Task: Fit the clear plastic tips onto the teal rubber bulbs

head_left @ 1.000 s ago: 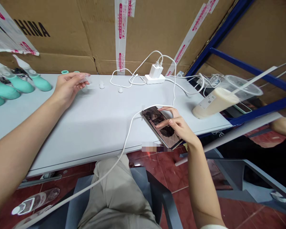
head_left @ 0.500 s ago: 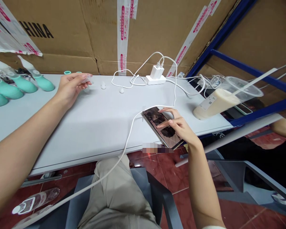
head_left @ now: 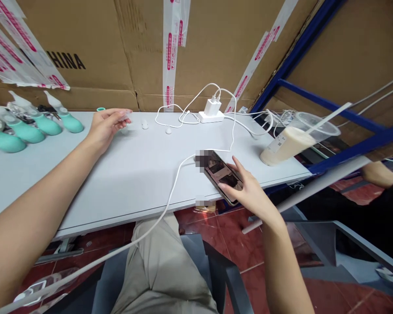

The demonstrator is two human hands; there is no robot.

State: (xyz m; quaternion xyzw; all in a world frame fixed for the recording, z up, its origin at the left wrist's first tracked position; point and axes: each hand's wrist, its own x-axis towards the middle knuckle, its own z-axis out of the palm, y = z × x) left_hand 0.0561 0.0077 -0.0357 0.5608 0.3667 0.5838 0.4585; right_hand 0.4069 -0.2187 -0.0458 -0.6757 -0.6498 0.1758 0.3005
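Note:
At the back left of the table, my left hand (head_left: 105, 127) pinches a small translucent piece (head_left: 127, 117); its exact kind is unclear. Just right of it stand a small white cap-like piece (head_left: 144, 124) and a lower white one (head_left: 168, 130). A teal ring-like part (head_left: 101, 109) shows behind the hand. My right hand (head_left: 251, 192) grips a smartphone (head_left: 227, 175) at the table's front edge, thumb across its near left side and fingers at its right side. The screen is lit, and a white cable (head_left: 180, 174) leads to its far end.
Several teal bulbs with clear nozzles (head_left: 72, 123) lie at the left. A white charger (head_left: 212, 107) sits on a power strip (head_left: 211, 117) at the back. A tilted plastic cup of pale drink (head_left: 290, 141) stands right, near a blue frame (head_left: 347, 155). Another person's arm (head_left: 381, 173) shows far right.
My right hand has shifted from fingers over the phone's screen to gripping its sides. My left hand keeps its pinch on the translucent piece. The camera view has tilted slightly.

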